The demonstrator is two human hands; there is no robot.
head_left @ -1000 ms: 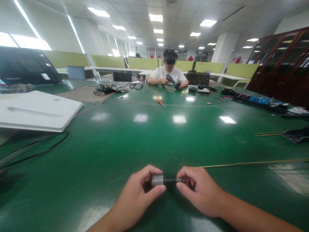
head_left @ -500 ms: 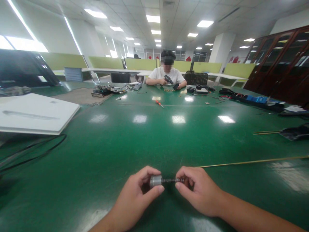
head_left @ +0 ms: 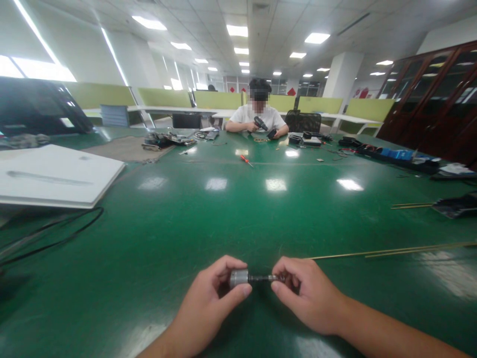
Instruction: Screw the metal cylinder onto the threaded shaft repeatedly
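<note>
- Head view: the left hand (head_left: 206,301) and right hand (head_left: 311,293) share one metal part, low and central at the near side of a green table (head_left: 238,223); whether the part touches the surface cannot be told.
- Left thumb and forefinger are curled around a metal cylinder (head_left: 239,278), gripping it from below and above, its right end showing between their tips.
- Right thumb and forefinger pinch the far end of the dark rod (head_left: 260,279) that runs out of that cylinder.
- Long axis lies level, left to right, directly between the two sets of fingertips; the left hand is nearer the cylinder, the right nearer the rod's end, with a bare stretch of rod between.
- Cylinder is squat, smooth and dull silver; the rod is slim and dark, uneven towards the right, its detail too small to read.
- Beyond the right hand, thin golden rods (head_left: 346,255) lie straight across the glossy, lightly scratched tabletop.
- Farther off, an orange-handled screwdriver (head_left: 244,159) lies near a person in a white shirt (head_left: 239,113), who holds a black power drill (head_left: 260,123).
</note>
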